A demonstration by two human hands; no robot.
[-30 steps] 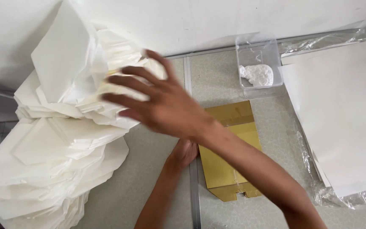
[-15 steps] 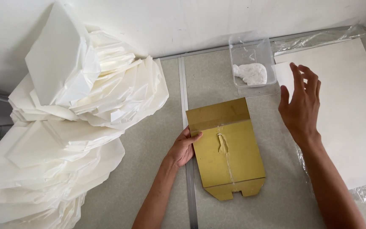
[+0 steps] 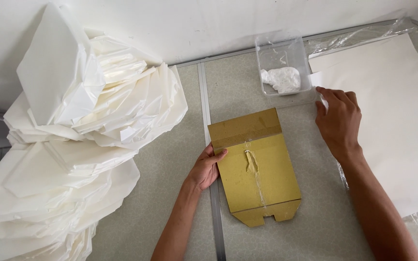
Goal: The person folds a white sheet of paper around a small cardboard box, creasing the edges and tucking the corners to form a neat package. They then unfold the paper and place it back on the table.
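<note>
Head view: my left hand [image 3: 205, 168] presses flat on the brown template [image 3: 254, 166] (steady it!), right hand [image 3: 338, 121] pinching the top white sheet [image 3: 388, 121] beside it.

I see the flat cardboard template [image 3: 256, 166] lying on the counter [image 3: 170, 174] in the middle, just right of the seam. My left hand [image 3: 206, 169] rests against its left edge. Behind it, toward the wall, sits the plastic tub [image 3: 282, 65] with a lump of paste [image 3: 282, 79] in it. My right hand [image 3: 338, 121] lies just right of the tub, touching the near corner of the paper stack [image 3: 393, 121] at far right. The heap of folded paper bags [image 3: 73, 145] fills the left.
</note>
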